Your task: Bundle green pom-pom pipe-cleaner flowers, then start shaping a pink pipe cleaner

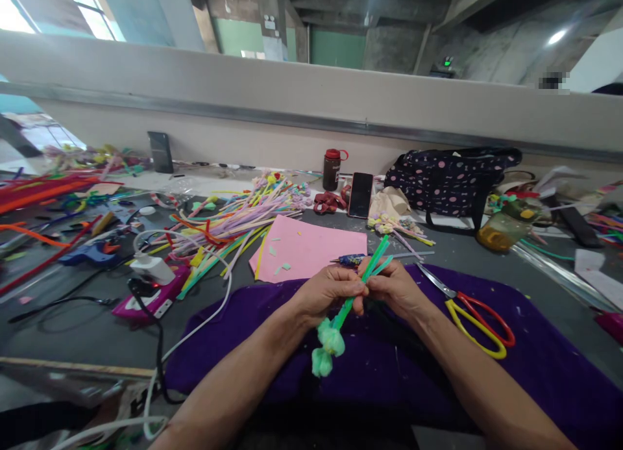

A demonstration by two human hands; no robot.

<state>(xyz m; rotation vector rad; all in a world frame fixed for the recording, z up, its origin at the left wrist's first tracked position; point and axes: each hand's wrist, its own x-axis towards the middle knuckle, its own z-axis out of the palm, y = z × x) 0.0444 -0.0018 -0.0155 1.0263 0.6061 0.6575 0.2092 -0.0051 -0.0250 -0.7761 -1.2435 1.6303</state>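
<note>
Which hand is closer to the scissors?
Right. The right hand is just left of the scissors; the left hand is farther left, past the right hand.

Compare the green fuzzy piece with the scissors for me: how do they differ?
The green fuzzy piece is held between the left hand and right hand; the scissors lie loose on the purple cloth.
The piece is all green; the scissors show red, yellow and silver.
The piece looks fluffy, the scissors smooth.
Both are long and slanted.
</note>
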